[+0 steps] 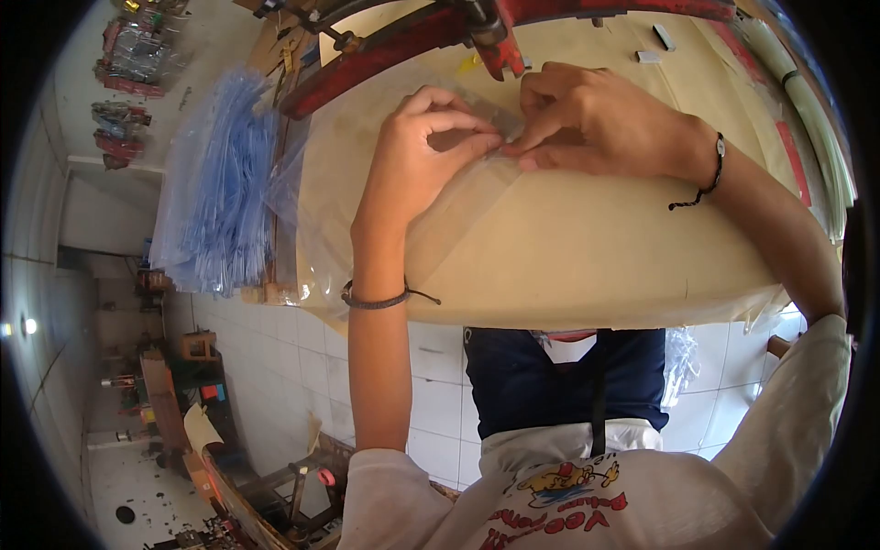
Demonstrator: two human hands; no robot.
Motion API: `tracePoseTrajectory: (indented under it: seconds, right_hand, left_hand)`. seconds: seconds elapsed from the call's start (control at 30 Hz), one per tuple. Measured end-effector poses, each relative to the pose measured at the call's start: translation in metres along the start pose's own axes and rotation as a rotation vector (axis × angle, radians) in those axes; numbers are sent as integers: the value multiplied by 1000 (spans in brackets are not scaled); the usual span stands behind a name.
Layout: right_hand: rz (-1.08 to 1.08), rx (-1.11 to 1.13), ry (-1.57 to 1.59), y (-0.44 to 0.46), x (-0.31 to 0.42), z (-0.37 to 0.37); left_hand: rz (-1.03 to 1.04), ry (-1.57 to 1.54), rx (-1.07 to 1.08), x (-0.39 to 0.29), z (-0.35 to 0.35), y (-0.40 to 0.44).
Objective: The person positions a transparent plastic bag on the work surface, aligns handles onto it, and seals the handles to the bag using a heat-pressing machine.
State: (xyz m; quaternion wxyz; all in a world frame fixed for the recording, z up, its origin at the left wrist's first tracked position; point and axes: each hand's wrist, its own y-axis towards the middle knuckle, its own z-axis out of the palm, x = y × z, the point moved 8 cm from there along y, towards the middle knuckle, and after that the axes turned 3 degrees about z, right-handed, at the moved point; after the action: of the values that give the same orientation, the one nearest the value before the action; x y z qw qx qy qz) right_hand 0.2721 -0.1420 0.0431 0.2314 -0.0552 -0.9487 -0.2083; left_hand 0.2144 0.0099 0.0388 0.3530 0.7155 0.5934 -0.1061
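Observation:
A clear plastic sheet [458,197] lies slantwise over the tan paper covering the table [596,247]. My left hand [426,151] pinches the sheet's upper edge between thumb and index finger, the other fingers curled. Close beside it on the right, my right hand [587,119] has its fingertips pressed together at the same edge, its fingers bent. The fingertips of both hands nearly meet. Just above them stands a red metal frame [385,64] with a pointed red part [500,57] reaching down between the hands.
A thick pile of bluish plastic bags [215,188] hangs over the table's left end. Two small metal pieces [647,57] [664,37] lie at the back right, near a long pale roll [793,92]. Below left are a wooden stool [198,346] and tiled floor [302,367].

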Motion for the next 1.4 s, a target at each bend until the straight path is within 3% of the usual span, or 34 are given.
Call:
tracePoseTrajectory:
  seconds: [0.2,0.3,0.7,0.8,0.9,0.93,1.3,1.4]
  right_hand:
    - [-78,-20,8,-2,5,-2]
    - [-104,-64,35,-3,4,-2]
    - [83,97,36,8,-5,6]
    - [-4,-43,139,6,-12,5]
    - [232,50,499,3,-31,12]
    - [335,179,443,1,-34,15]
    - [203,105,473,1,-23,9]
    - [166,111,316,4,-23,7]
  left_hand:
    - [-11,134,110,6,-2,-2]
    - [-95,57,127,11,-1,-5]
    - [-132,26,154,27,3,-6]
    - [-120,-20,126,25,5,-5]
    - [-96,46,145,28,3,-5]
    - [-106,49,151,28,3,-7]
    - [-114,11,160,28,6,-5]
    - [-115,20,136,22,6,-8]
